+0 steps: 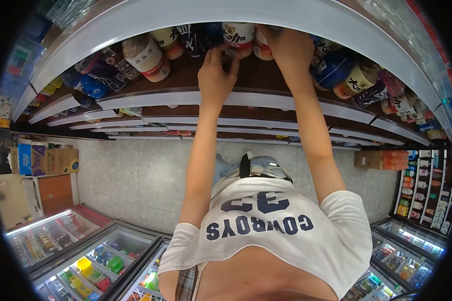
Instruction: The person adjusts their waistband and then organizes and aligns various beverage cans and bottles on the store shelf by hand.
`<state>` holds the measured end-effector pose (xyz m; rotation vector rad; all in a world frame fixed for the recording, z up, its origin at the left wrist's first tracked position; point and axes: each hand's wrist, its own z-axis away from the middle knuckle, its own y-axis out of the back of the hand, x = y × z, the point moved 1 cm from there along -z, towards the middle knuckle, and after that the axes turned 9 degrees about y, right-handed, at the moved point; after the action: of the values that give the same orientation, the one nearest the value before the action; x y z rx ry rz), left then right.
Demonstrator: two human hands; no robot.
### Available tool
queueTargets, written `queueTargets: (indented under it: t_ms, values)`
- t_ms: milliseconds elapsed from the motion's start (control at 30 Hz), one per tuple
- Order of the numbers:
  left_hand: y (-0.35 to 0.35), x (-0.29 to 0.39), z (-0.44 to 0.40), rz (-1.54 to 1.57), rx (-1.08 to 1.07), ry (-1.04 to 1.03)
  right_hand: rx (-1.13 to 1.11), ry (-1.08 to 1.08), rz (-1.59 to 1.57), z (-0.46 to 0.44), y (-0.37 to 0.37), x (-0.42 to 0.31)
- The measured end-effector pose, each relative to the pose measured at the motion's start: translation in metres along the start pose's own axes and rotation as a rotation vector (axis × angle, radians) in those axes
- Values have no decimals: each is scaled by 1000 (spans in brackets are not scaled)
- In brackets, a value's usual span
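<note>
Two labelled drink bottles stand on the brown shelf in front of me. The left bottle (237, 36) has a white wrap with dark characters and a red-orange lower part. My left hand (217, 75) is at its base, thumb and fingers curled around the lower edge. My right hand (292, 50) reaches up beside the similar right bottle (262, 46), its fingers bent over that bottle's upper side. The fingertips of my right hand are partly hidden behind the bottle and the shelf edge above. A dark bottle (193, 40) stands left of my left hand.
More bottles line the shelf, including a white-wrapped bottle (148, 59) and a blue bottle (331, 69). A white shelf edge (186, 14) curves close above my hands. Lower shelf edges run below. Lit chest coolers (93, 266) stand behind me; cartons (47, 160) are stacked left.
</note>
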<state>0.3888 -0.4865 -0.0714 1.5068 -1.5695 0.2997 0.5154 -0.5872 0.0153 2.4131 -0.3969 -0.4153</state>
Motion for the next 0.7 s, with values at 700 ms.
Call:
queueTargets:
  t_ms: [700]
  values:
    - [62,-52,3,179,244,-176,118,67,-378,-2,-21,-103]
